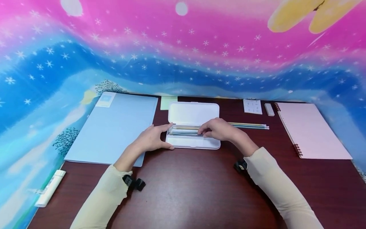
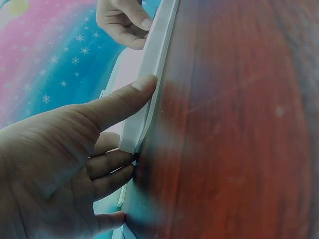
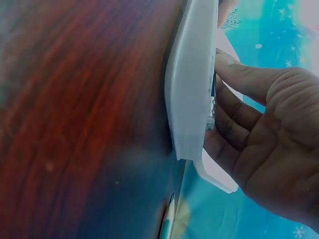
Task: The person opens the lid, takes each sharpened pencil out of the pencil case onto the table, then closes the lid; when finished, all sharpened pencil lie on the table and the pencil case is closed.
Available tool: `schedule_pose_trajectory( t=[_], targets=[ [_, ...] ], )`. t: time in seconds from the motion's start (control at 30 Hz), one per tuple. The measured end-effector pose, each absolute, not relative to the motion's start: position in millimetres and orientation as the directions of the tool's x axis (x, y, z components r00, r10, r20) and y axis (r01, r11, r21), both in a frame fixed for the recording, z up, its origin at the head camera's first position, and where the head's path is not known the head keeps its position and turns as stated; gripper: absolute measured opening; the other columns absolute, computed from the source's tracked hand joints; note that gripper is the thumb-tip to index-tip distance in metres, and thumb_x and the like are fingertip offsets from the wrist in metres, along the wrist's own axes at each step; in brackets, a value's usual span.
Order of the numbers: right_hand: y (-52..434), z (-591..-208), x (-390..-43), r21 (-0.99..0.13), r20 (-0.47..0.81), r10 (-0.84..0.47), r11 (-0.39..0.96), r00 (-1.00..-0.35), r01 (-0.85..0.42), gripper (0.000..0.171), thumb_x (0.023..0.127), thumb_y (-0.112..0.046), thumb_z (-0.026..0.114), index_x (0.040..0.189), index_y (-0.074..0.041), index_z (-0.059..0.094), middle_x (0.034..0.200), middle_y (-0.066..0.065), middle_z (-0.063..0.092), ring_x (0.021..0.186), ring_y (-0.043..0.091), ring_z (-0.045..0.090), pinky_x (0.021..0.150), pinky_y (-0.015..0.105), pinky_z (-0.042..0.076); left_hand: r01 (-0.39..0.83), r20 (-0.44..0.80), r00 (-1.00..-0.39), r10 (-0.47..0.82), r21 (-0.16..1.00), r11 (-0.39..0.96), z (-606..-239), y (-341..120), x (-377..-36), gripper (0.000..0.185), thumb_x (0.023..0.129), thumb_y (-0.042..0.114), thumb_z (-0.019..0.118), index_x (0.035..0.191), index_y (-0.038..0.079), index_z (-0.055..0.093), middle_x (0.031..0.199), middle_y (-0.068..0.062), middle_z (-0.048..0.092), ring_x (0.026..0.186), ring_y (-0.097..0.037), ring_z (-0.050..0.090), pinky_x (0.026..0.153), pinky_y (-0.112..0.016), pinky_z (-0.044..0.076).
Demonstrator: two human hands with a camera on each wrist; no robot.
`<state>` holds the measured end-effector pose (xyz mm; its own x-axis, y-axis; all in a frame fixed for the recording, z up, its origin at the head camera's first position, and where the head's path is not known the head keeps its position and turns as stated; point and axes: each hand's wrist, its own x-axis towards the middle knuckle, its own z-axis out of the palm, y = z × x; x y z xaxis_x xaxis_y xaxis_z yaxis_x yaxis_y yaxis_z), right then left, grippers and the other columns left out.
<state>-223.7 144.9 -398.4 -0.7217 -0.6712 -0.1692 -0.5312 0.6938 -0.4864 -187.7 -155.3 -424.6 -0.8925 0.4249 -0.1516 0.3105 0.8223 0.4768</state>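
Note:
An open white pencil case (image 1: 194, 147) lies on the table, its lid (image 1: 193, 113) tipped back. Several pencils (image 1: 183, 134) lie lengthwise inside. My left hand (image 1: 151, 138) holds the case's left end; in the left wrist view its thumb (image 2: 144, 84) presses the front wall and the other fingers are at the end. Over the case's right half, my right hand (image 1: 218, 128) reaches in and pinches pencils between thumb and fingers. A pencil's end (image 3: 211, 114) shows under that hand in the right wrist view. How many it pinches is hidden.
More pencils (image 1: 250, 126) lie right of the case. A blue folder (image 1: 114, 127) is at left, a pink spiral notebook (image 1: 314, 130) at right. An eraser (image 1: 269, 109), a small printed card (image 1: 253, 106), green paper (image 1: 165, 103) and a white tube-like item (image 1: 51, 187) also lie about.

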Motion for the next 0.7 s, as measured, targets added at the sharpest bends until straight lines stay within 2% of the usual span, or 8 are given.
schedule_pose_trajectory(
  t=[0.17, 0.4, 0.7],
  targets=[
    [148, -402, -223, -0.469, -0.133, -0.684, 0.681, -0.717, -0.562, 0.020, 0.094, -0.011, 0.072, 0.111, -0.017, 0.080, 0.106, -0.002, 0.078, 0.087, 0.010, 0.065, 0.083, 0.033, 0.055, 0.309, -0.151, -0.894, 0.421, 0.474, 0.825, -426, -154, -189, 0.099, 0.078, 0.048, 0.086, 0.158, 0.015, 0.038, 0.157, -0.006, 0.048, 0.143, -0.028, 0.049, 0.127, -0.058, 0.019],
    [155, -403, -222, -0.470, -0.073, -0.672, 0.675, -0.737, -0.569, 0.021, 0.094, -0.012, 0.072, 0.112, -0.019, 0.080, 0.112, 0.000, 0.077, 0.105, 0.016, 0.071, 0.093, 0.041, 0.058, 0.301, -0.166, -0.893, 0.419, 0.472, 0.828, -425, -151, -189, 0.100, 0.078, 0.051, 0.084, 0.159, 0.016, 0.036, 0.157, -0.007, 0.048, 0.143, -0.028, 0.049, 0.127, -0.057, 0.019],
    [182, -392, -223, -0.485, 0.052, -0.630, 0.662, -0.775, -0.571, 0.023, 0.094, -0.009, 0.071, 0.114, -0.018, 0.080, 0.106, -0.001, 0.076, 0.090, 0.013, 0.066, 0.080, 0.036, 0.054, 0.292, -0.166, -0.898, 0.407, 0.468, 0.834, -424, -153, -187, 0.101, 0.078, 0.053, 0.084, 0.159, 0.016, 0.036, 0.156, -0.008, 0.049, 0.143, -0.029, 0.049, 0.127, -0.057, 0.020]
  ],
)
